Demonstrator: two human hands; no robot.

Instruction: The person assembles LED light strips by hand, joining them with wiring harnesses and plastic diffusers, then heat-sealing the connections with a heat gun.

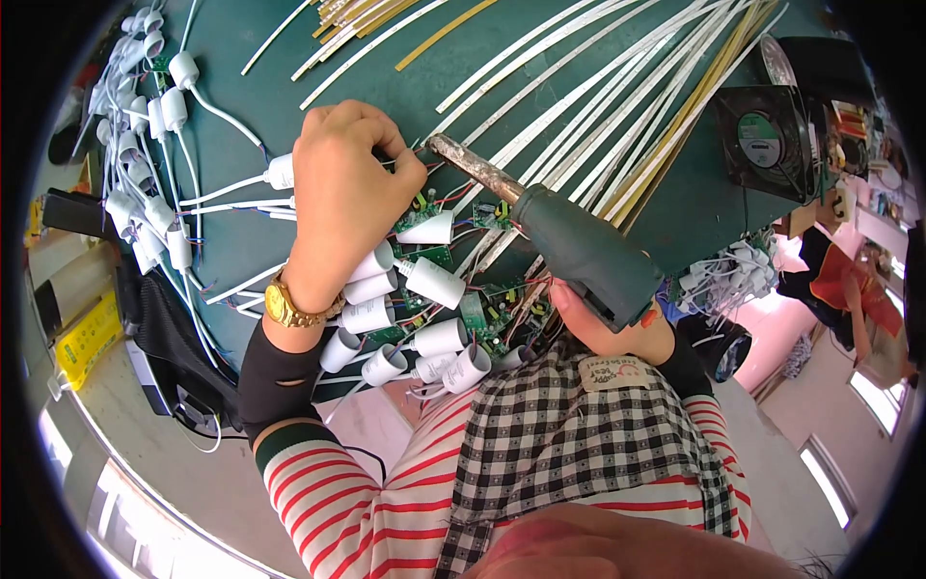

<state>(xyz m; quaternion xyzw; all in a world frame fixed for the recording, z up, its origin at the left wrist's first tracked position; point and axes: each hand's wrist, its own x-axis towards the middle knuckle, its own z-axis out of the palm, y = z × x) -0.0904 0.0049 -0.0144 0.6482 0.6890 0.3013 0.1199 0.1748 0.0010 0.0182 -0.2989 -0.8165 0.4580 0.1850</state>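
In my right hand is a dark green pistol-shaped tool with a heat-stained metal barrel. Whether it is a heat gun or a soldering gun I cannot tell. The barrel points up and left, its end close to my left fingertips. My left hand, a gold watch on its wrist, pinches something thin, mostly hidden by the fingers. Below lie green circuit boards with fine coloured wires, among several white plastic lamp caps. Another white cap on a cable rests beside my left hand.
A heap of white capped cables lies along the table's left side. Long white and yellow strips fan across the green table. To the right stand a black fan and a tangle of white cables. A person is farther right.
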